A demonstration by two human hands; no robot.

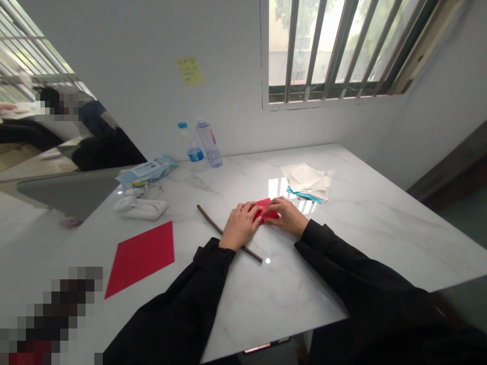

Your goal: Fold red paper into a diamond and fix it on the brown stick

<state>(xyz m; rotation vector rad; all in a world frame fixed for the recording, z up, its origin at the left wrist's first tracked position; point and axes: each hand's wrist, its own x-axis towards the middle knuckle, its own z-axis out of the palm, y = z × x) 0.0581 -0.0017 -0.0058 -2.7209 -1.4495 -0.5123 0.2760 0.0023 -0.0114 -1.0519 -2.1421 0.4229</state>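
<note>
Brown stick [252, 254] beneath left hand [239, 224]

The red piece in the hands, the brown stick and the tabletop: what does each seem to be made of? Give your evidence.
Red piece: probably paper, fairly matte; thin-looking, with straight edges.
Brown stick: perhaps wood, dull; slim, slightly uneven.
Tabletop: polished stone or a glossy imitation; grey veins, bright window reflections.

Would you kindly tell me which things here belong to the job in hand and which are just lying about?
Belonging to the job:
Red paper, touched by the left hand and right hand
Red sheet, probably, being similar in colour

Seemingly just lying about:
Blue-capped bottle
Neighbouring bottle
Blue-and-white packet
Paper pile
Stick, perhaps, though near the hands
</note>
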